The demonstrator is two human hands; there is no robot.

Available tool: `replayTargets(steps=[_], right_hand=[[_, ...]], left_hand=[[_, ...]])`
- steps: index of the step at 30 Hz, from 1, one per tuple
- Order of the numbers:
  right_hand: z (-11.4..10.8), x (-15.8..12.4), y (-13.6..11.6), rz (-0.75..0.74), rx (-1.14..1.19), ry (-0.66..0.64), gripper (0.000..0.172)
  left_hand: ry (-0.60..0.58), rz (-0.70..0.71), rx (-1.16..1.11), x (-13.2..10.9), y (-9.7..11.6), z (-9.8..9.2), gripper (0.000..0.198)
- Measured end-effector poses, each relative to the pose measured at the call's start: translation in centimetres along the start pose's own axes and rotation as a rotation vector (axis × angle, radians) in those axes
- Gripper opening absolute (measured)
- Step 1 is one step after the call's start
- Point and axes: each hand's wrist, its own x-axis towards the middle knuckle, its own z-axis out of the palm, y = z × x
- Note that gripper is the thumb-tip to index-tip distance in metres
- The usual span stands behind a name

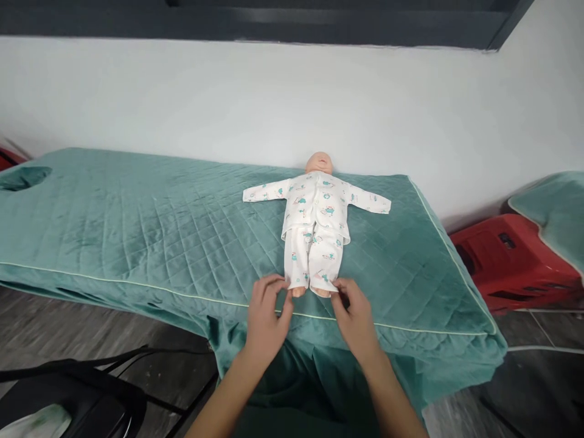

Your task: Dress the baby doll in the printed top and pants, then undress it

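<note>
A baby doll lies on its back on a green quilted bed cover, its head by the wall. It wears a white printed jacket with both sleeves spread out, and matching white trousers. The tips of its feet show below the cuffs. My left hand pinches the outer edge of the trouser cuff on the left of the picture. On the other side, my right hand has thumb and finger closed on the outer edge of the other cuff.
Behind the bed stands a white wall with a dark frame above. A red plastic chair with a green cushion is at the right. At the lower left is a black chair. The bed has a hole near its left end.
</note>
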Motion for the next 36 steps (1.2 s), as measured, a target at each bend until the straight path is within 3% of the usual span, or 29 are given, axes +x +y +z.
replayTargets(steps=[3,5,9,18,25,30,36], right_hand=[[-1.0,-0.1,-1.0,-0.066,0.015,0.023,0.012],[-1.6,-0.3,-1.6,-0.096,0.002,0.018,0.012],[-2.7,-0.7,-1.9,-0.115,-0.035,0.017,0.012],[-2.7,-1.9,1.4,-0.023,-0.114,0.015,0.007],[-2.5,-3.0,1.5,-0.164,-0.157,0.011,0.013],[-2.3,-3.3,1.9,-0.092,-0.246,-0.06,0.015],[-2.8,-3.8,1.9,-0.008,-0.253,-0.09,0.027]], left_hand=[[-0.073,0.163,0.097,0.4,1.3,0.8,0.026],[-0.15,0.181,0.145,0.9,2.1,1.6,0.026],[-0.193,0.169,0.237,1.9,3.2,3.0,0.016],[-0.082,0.239,0.124,0.6,3.0,3.0,0.009],[-0.097,0.175,0.204,-0.9,2.0,2.8,0.003],[-0.071,0.211,0.199,-0.4,2.3,3.2,0.024],[-0.081,0.25,0.165,-0.1,2.0,3.5,0.021]])
